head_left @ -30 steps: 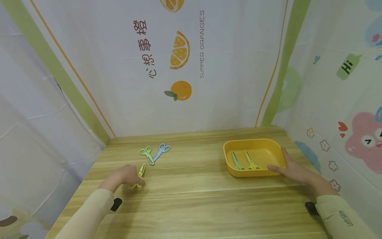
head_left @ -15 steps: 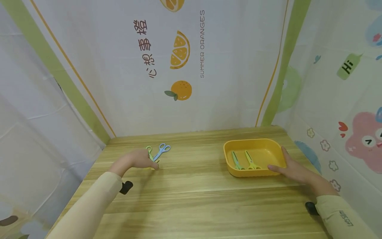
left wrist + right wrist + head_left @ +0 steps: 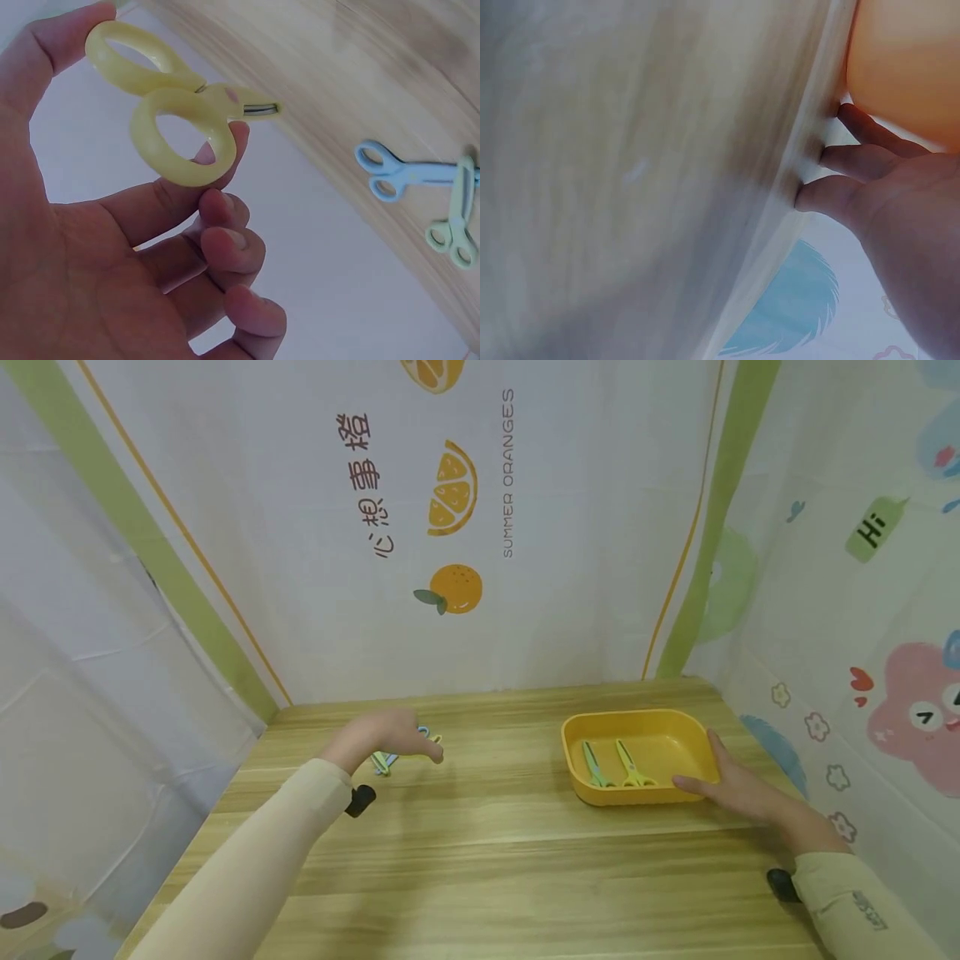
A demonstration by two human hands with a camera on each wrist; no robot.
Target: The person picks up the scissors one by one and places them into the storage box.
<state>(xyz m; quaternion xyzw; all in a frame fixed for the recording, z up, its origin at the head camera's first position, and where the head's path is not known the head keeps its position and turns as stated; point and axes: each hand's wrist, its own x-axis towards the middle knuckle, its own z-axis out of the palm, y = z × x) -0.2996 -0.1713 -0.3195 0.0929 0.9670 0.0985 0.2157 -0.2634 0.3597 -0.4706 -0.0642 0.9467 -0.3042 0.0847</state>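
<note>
My left hand [image 3: 384, 735] pinches yellow scissors [image 3: 220, 105] by their handle loops, between thumb and index finger, blades pointing away. The other left fingers curl below, holding nothing. Blue scissors [image 3: 431, 172] and light green scissors [image 3: 459, 199] lie crossed on the table, partly hidden behind the left hand in the head view. My right hand [image 3: 738, 789] holds the right end of a yellow tray [image 3: 637, 795], thumb over the front rim and fingers along the outer side. Inside the tray lie green scissors [image 3: 592, 764] and another yellow pair [image 3: 632, 772], side by side.
The wood-grain table [image 3: 480, 860] reaches back to a white curtain [image 3: 570, 568] printed with oranges. A second patterned curtain [image 3: 810, 635] hangs close along the right side, beside the right hand.
My left hand has lifted the yellow scissors from the table and carried them right and away from me, passing over the green and blue pairs. The right hand and tray stay put.
</note>
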